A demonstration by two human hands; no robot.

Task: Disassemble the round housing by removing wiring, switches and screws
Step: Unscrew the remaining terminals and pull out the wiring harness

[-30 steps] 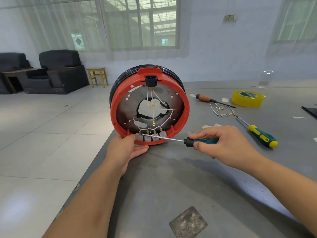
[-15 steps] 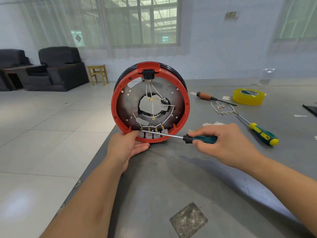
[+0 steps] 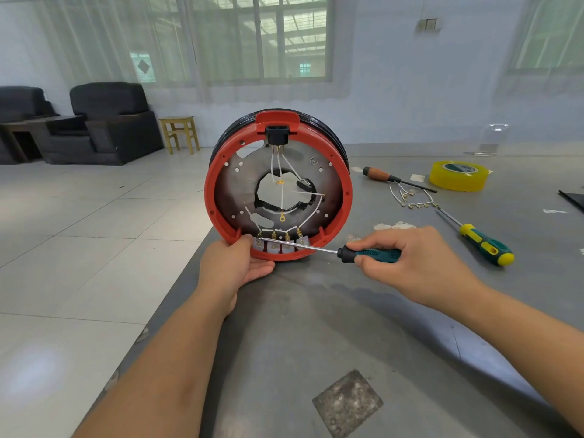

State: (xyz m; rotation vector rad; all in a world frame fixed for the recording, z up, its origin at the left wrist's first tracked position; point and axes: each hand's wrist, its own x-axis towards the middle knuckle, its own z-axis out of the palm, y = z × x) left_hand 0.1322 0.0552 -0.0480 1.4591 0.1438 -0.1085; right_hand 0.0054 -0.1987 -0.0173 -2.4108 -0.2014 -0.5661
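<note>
The round housing (image 3: 343, 191), red-rimmed with a black outer ring and a grey metal plate inside, stands on edge near the table's left edge. White wires (image 3: 308, 216) run from a black connector (image 3: 277, 135) at its top down to a row of switches (image 3: 281, 246) at the bottom. My left hand (image 3: 235, 267) holds the housing's lower left rim, thumb on the red edge. My right hand (image 3: 420, 263) grips a green-handled screwdriver (image 3: 368, 255), and its shaft tip sits at the leftmost switch terminals.
On the grey table (image 3: 316, 327) lie a wooden-handled screwdriver (image 3: 384, 176), a yellow-green screwdriver (image 3: 483, 245), loose removed wires (image 3: 410, 199) and a yellow tape roll (image 3: 458, 176). A dark patch (image 3: 347, 403) marks the table front. Black armchairs (image 3: 107, 121) and a stool (image 3: 180, 132) stand beyond.
The housing has tipped a little more upright and the view has shifted slightly. Both hands and the screwdriver tip keep their places at the switches.
</note>
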